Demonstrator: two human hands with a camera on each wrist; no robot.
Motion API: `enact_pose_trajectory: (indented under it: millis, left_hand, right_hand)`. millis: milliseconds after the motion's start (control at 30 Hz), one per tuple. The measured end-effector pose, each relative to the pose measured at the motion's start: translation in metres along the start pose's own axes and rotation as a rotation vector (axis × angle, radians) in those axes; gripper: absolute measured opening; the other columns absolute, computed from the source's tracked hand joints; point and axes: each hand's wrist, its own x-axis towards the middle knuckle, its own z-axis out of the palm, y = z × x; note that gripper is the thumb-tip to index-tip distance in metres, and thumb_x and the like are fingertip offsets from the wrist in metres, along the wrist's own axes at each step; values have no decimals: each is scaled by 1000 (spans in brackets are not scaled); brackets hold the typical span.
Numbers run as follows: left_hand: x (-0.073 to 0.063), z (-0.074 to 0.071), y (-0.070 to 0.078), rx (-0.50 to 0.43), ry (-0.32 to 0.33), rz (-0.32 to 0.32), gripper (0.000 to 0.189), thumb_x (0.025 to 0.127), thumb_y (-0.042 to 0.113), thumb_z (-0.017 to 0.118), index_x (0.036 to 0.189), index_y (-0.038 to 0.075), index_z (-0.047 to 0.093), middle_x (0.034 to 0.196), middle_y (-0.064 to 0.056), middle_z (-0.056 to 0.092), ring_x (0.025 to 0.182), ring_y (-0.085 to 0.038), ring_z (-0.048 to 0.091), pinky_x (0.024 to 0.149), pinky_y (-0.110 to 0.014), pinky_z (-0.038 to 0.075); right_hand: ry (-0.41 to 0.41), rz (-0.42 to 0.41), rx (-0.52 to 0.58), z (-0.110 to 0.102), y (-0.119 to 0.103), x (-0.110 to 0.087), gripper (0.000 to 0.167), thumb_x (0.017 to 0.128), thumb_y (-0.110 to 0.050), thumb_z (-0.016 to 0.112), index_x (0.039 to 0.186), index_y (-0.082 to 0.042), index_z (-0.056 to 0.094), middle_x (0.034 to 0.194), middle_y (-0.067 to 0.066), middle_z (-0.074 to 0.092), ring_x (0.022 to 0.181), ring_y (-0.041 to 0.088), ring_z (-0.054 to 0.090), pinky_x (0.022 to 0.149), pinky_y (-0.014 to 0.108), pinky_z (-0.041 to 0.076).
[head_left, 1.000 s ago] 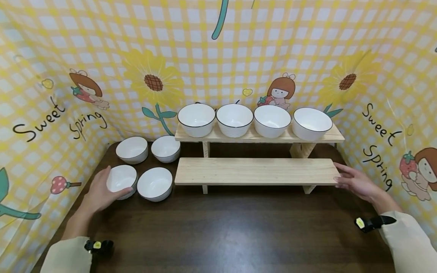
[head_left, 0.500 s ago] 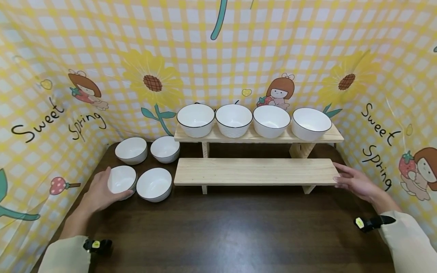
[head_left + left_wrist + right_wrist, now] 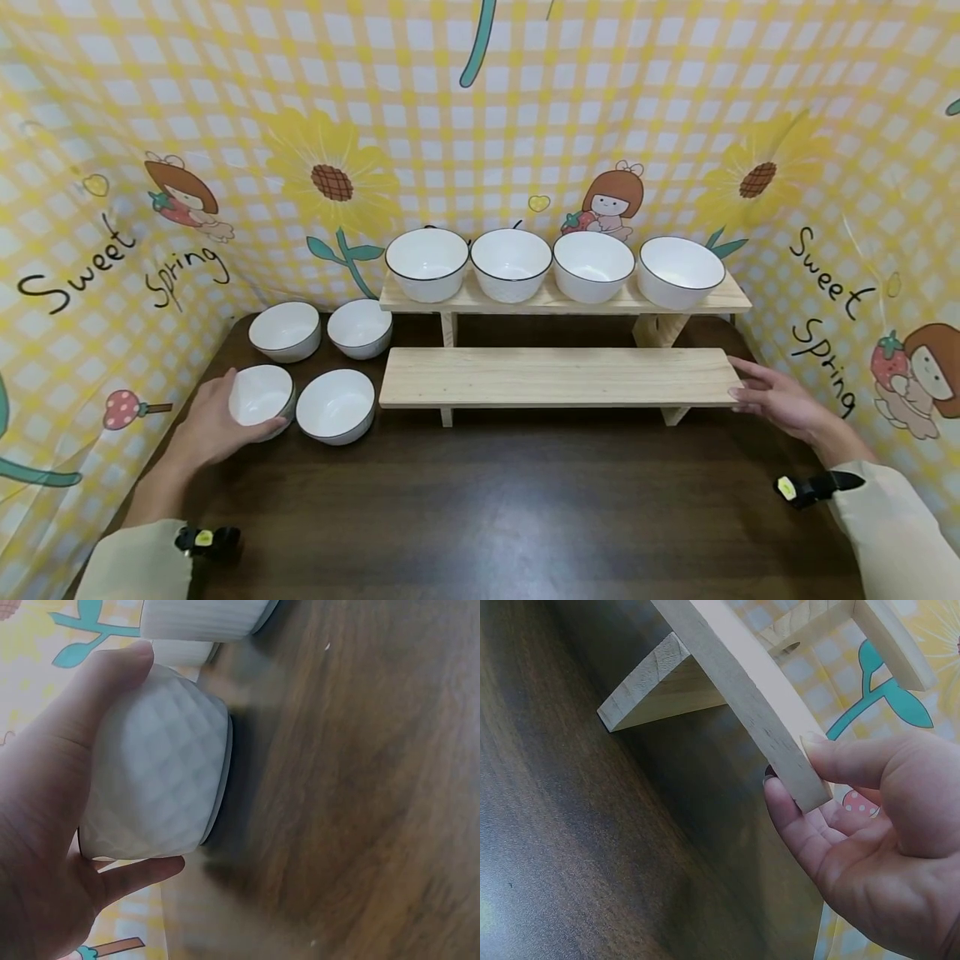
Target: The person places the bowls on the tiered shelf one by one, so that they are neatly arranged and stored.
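Note:
At the front left of the table, my left hand (image 3: 213, 421) grips a white bowl (image 3: 258, 396) with a dark rim, its thumb and fingers spread around opposite sides. In the left wrist view this bowl (image 3: 161, 769) shows a diamond-patterned outer wall; whether its base touches the table is hard to tell. On the right, my right hand (image 3: 780, 400) pinches the end of the lower board of a two-tier wooden shelf (image 3: 555, 377). The right wrist view shows the thumb (image 3: 847, 759) on the board's top and fingers beneath it.
Beside the gripped bowl stands another white bowl (image 3: 336, 407), with two more bowls (image 3: 285, 332) behind. Several white bowls (image 3: 512, 265) line the shelf's upper board (image 3: 472, 302). A yellow checked cloth (image 3: 480, 150) encloses the dark wooden table (image 3: 495, 508) at the back and sides.
The head view has drifted slightly, so everything sits a little further left. The left hand and its bowl have shifted very slightly left of the neighbouring bowl. The right hand keeps its hold.

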Motion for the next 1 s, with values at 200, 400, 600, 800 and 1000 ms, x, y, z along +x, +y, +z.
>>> enact_pose_trajectory:
  millis: [200,400,600,800,1000]
  left_hand:
    - [-1,-8,-2,-9,18,32,130,75,52,87,155,-17,10,141,-48,26,122,-61,34,90,-73,36]
    - [-3,-19,3,3,19,62,129,74,52,88,154,-18,13,139,-49,29,121,-62,34,90,-73,36]
    - [-6,-29,12,-15,25,85,128,73,48,89,153,-19,15,139,-49,29,120,-62,34,89,-73,35]
    - [-9,-45,26,-6,42,134,124,71,47,91,152,-16,22,139,-46,33,118,-58,39,86,-74,39]
    - [-12,-54,42,13,50,178,123,68,47,93,151,-16,27,138,-44,35,115,-54,40,84,-71,41]
  right_hand:
    - [3,7,3,1,-2,0,77,104,-9,58,158,10,6,129,28,56,94,5,65,82,31,57]
    - [4,9,13,2,-3,-1,77,104,-8,58,158,11,7,124,22,59,94,6,65,83,32,57]
    - [7,19,8,2,-3,-2,77,104,-8,59,158,11,7,121,18,61,92,7,66,83,33,57]
    - [6,16,-2,2,-2,0,77,104,-8,58,158,10,7,127,27,57,93,6,65,83,31,57]
    - [-1,10,-16,1,0,1,75,105,-8,56,158,10,6,129,28,56,93,6,65,83,32,57]
